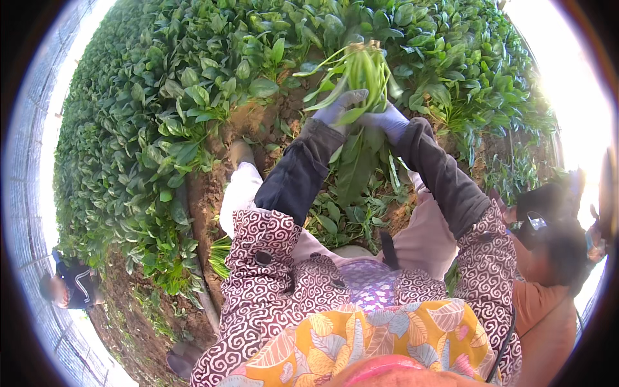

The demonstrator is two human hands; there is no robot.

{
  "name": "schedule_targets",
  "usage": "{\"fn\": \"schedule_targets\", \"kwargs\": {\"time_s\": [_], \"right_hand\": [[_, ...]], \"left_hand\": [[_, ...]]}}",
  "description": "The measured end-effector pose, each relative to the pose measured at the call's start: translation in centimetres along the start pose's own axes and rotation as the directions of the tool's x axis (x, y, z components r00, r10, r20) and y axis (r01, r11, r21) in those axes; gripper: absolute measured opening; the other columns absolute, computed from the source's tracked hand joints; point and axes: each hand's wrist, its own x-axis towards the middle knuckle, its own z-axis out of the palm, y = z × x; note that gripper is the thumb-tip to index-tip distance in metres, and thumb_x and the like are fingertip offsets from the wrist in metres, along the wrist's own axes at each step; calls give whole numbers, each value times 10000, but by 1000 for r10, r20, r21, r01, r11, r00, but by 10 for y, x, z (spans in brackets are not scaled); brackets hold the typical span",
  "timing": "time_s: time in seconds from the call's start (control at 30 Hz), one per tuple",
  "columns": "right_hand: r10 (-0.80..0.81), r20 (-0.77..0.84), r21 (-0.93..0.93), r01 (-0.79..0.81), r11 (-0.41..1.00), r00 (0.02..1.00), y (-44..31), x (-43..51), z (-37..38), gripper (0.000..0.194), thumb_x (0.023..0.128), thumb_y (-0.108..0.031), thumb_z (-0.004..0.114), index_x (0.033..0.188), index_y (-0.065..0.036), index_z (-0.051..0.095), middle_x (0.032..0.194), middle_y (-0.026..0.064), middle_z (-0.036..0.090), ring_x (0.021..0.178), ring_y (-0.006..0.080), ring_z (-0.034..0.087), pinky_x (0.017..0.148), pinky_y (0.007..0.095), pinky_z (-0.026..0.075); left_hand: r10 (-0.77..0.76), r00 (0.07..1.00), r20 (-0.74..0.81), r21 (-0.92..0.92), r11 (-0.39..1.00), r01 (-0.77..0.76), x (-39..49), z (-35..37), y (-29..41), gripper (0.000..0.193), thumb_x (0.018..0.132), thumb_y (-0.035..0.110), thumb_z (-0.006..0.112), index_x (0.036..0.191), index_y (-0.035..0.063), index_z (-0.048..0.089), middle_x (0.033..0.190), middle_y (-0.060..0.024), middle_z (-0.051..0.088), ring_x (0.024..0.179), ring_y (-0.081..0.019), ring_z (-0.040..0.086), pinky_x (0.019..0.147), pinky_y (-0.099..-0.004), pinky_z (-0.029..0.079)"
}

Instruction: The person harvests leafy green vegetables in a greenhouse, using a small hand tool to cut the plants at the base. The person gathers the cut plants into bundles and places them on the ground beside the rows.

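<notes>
A bunch of leafy greens, likely spinach (365, 72), is held out before me, its pale stems and cut ends pointing away and its broad leaves hanging back towards me. My left hand (341, 107), in a bluish-grey glove, wraps the left side of the bunch. On the other side, my right hand (388, 122), gloved alike, grips the same stems just above the leaves. The stem ends are slightly blurred. Loose leaves and small plants (346, 217) lie on the soil below, between my legs.
Dense standing greens (135, 106) fill the ground ahead and left. Bare soil (205, 193) borders them, with a bundle of cut stems (220, 256) by my left leg. One person (546, 261) is close on my right; another (72, 285) is far left.
</notes>
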Motion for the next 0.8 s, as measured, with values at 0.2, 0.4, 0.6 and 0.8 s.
{"fn": "schedule_targets", "kwargs": {"time_s": [0.2,0.4,0.6,0.8], "right_hand": [[136,82,337,-156,929,987,-17,-18,-28,467,791,-116,663,1222,-31,505,1089,111,625,953,232,630,884,365,508],[99,184,275,-148,950,978,-18,-35,-31,655,774,-203,675,1335,-32,383,1181,151,564,1054,283,589,915,429,496],[104,207,310,-166,936,973,-17,-40,-30,519,801,-135,656,1264,-25,449,1079,136,617,944,240,636,823,367,545],[264,82,387,-275,880,961,-5,-34,-31,443,795,-102,666,1204,-26,514,1071,124,628,917,225,646,803,355,552]], "left_hand": [[141,979,-149,570,821,-31,-8,-2,24,363,862,176,642,1157,1,522,1009,-88,608,959,-167,571,822,-283,470],[675,729,118,984,18,-177,9,-28,24,182,881,171,616,944,1,592,892,-78,596,849,-190,557,782,-302,434],[-22,997,-69,573,817,58,17,-30,-10,648,945,505,422,1310,-29,393,1275,-115,493,1153,-196,463,1004,-275,310],[-67,997,28,548,836,41,-21,5,-46,745,930,558,386,1366,-42,311,1368,-181,408,1246,-225,397,1041,-308,293]]}}
